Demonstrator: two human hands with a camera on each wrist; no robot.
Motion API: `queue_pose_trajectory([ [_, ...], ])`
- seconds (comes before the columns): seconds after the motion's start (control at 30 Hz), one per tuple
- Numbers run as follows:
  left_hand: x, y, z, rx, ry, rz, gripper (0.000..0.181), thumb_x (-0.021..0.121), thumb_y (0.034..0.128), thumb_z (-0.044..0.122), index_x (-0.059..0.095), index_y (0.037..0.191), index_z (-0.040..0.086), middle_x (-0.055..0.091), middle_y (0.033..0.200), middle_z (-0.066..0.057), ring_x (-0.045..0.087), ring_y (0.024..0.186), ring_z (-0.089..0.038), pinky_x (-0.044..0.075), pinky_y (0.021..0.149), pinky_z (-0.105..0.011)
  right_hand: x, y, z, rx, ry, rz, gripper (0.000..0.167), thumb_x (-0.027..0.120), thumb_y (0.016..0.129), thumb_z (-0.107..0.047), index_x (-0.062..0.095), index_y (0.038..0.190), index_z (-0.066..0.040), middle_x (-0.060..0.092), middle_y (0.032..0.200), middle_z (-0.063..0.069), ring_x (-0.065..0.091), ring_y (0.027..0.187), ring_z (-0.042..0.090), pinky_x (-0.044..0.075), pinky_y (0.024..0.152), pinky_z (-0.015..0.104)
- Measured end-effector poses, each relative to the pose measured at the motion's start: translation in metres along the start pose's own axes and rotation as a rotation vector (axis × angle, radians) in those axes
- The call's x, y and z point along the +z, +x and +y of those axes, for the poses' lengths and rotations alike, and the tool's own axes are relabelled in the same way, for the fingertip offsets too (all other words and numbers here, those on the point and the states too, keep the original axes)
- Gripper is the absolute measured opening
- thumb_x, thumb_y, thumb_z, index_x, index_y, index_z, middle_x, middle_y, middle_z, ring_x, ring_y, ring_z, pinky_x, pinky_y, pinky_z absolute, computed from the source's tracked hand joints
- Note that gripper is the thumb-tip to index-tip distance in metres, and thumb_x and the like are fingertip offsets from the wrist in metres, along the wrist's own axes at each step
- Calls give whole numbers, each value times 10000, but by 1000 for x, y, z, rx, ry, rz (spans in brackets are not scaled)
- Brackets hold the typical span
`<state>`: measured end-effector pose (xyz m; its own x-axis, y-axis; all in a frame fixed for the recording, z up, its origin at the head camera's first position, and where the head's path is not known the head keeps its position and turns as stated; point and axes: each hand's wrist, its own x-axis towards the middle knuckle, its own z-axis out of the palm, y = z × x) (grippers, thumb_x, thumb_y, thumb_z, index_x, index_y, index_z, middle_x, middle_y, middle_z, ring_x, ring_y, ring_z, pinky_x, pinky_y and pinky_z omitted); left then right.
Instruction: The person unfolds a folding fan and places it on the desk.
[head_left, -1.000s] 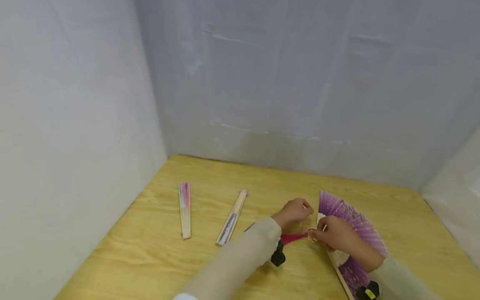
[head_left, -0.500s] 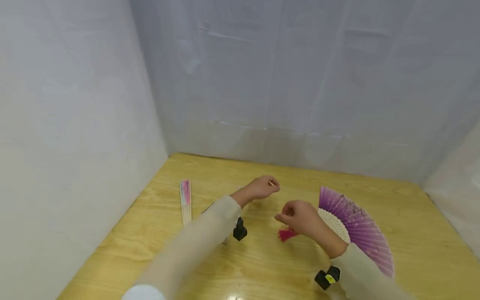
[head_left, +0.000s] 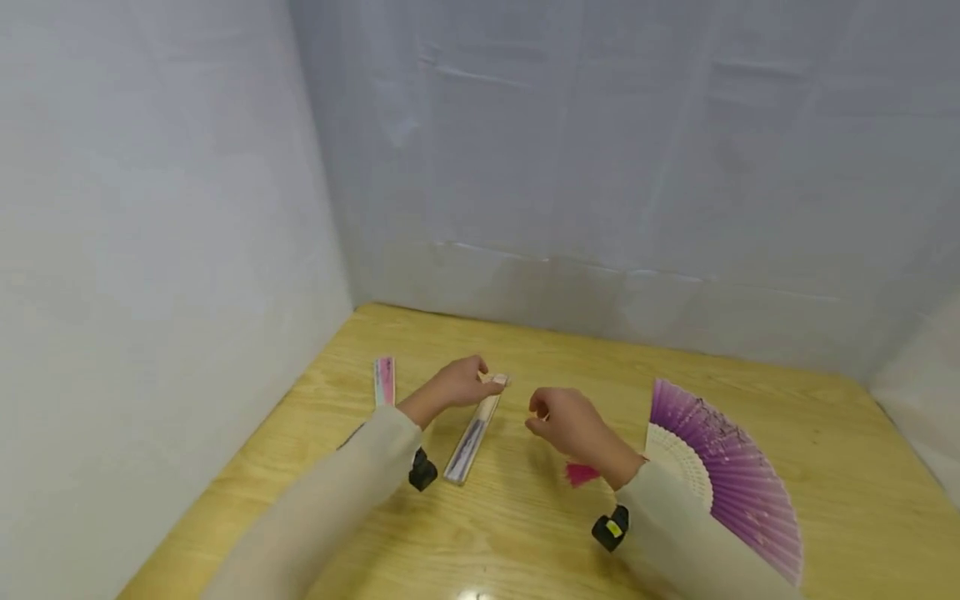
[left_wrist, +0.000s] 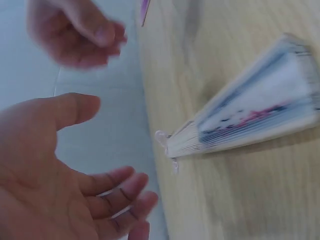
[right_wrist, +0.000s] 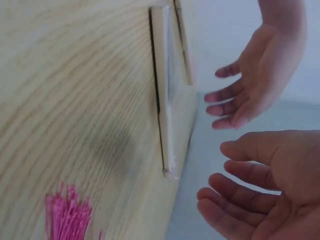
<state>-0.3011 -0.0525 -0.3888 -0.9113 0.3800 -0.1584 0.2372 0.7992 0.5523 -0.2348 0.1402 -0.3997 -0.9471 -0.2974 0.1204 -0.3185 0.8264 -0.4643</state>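
My left hand (head_left: 456, 383) hovers by the far end of a folded hand fan (head_left: 468, 446), holding nothing. In the left wrist view its fingers are spread, apart from that fan (left_wrist: 255, 107), which has a blue-and-white printed cloth and a pale cord loop. To the right, my right hand (head_left: 573, 423) hangs above the table with relaxed, bare fingers, as the right wrist view of the hand (right_wrist: 270, 185) confirms. A purple fan (head_left: 742, 458) lies spread at the right, its pale ribs partly behind the right sleeve. Its pink tassel (head_left: 581, 474) shows below the right wrist.
Another folded fan (head_left: 384, 379), pink and pale blue, lies on the left, its lower part hidden by the left sleeve. The wooden table (head_left: 525, 533) is bounded by a white sheet wall (head_left: 165, 250) at the left and a grey one (head_left: 570, 167) behind.
Both hands have moved left, away from the purple fan. My right hand has let go of the tassel's cord. The purple fan now lies spread out flat, and my left hand has reached the middle folded fan.
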Motion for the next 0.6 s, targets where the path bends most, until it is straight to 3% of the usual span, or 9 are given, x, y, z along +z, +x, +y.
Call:
queue_pose_trajectory([
  [0.2, 7, -22, -12, -79, 181, -16, 503, 645, 896, 473, 582, 1068, 4, 619, 984, -124, 604, 919, -312, 482, 847, -533, 11, 25, -5, -96, -143, -13, 270, 725, 859, -70, 647, 1109, -5, 666, 1032, 125, 630, 946, 277, 528, 832, 424],
  [0.43, 24, -35, -17, -125, 363, -8, 506, 641, 851, 593, 584, 899, 92, 611, 1047, -140, 519, 1108, -386, 343, 967, -601, 25, 48, -3, -179, -252, -10, 377, 736, 833, -11, 616, 1189, 5, 632, 1117, 157, 597, 1043, 328, 491, 927, 443],
  [0.6, 30, -45, -17, -122, 417, -4, 512, 668, 823, 610, 568, 724, 117, 581, 830, -62, 524, 1060, -373, 283, 998, -636, 38, 64, -7, -253, -350, -27, 412, 701, 844, 39, 603, 1237, -33, 609, 1171, 147, 583, 1079, 315, 477, 956, 430],
])
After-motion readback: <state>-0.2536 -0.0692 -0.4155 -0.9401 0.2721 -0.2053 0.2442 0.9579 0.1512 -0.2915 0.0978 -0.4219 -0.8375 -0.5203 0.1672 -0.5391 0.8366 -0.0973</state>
